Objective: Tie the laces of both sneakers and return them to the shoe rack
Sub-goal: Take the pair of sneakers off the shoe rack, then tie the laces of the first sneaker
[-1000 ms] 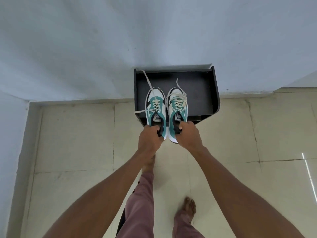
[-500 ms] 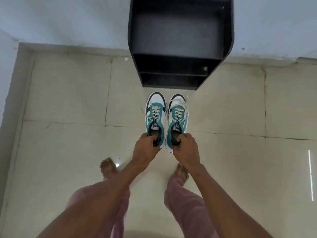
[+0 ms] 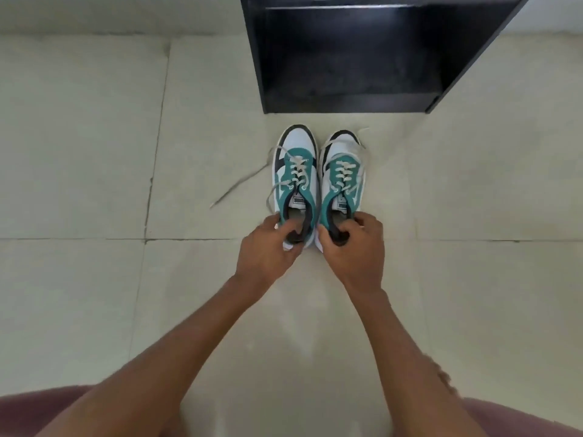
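Underfoot, the tiled floor (image 3: 94,152) carries everything, which suits the job: laces are easier to tie with the shoes resting flat and low in front of a crouched person, whose pink-trousered knees show at the bottom edge. Beyond the toes stands the black shoe rack (image 3: 347,102), open-fronted and facing the person; the shelves in view look bare, so nothing has gone back into it yet, and it sits just ahead of the toes so the return will likely be a short push or lift. Both sneakers sit side by side, toes toward the rack, heels toward the person. The left sneaker (image 3: 295,171) has its heel collar pinched by the left hand (image 3: 266,250), fingers (image 3: 284,230) hooked inside the opening; the right sneaker (image 3: 342,175) is held the same way by the right hand (image 3: 356,247), thumb outside, fingers curled over the collar. That heel grip reads as setting the pair down square. The loose lace (image 3: 239,184) of the left sneaker trails out across the floor, and the right one's lace lies draped over its toe, so tying has not begun
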